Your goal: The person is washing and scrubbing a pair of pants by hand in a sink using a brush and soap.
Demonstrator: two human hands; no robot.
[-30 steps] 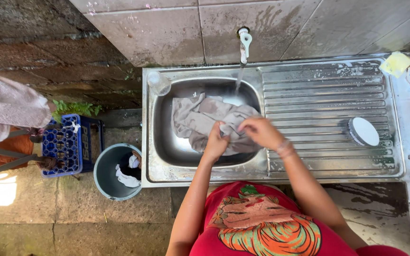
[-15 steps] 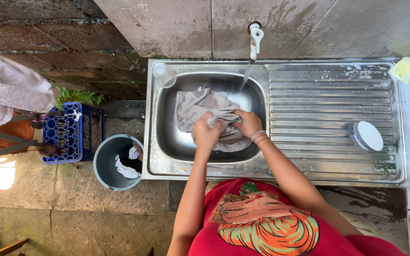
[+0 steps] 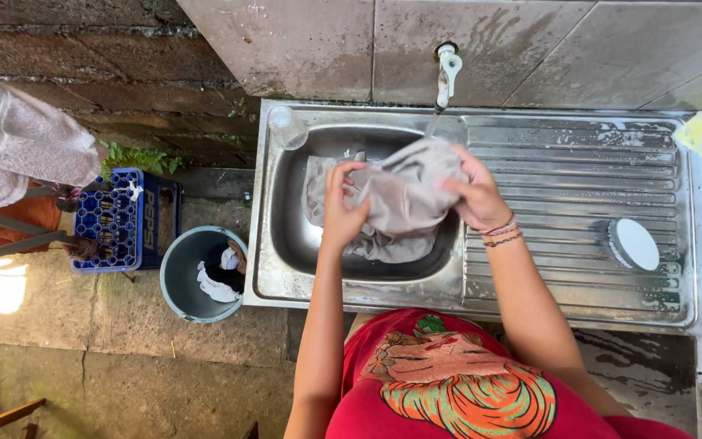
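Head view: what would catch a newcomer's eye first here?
Both hands, left hand and right hand, grip a wet grey cloth lifted over the steel sink, under the running wall tap. On the draining board to the right lies a round white brush. A blue crate and a grey bucket stand on the ground to the left.

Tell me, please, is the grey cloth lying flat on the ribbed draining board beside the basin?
No: both the left hand and right hand hold the grey cloth bunched up over the sink basin, under the tap.

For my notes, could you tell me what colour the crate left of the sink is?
The crate is blue, seen in the head view.
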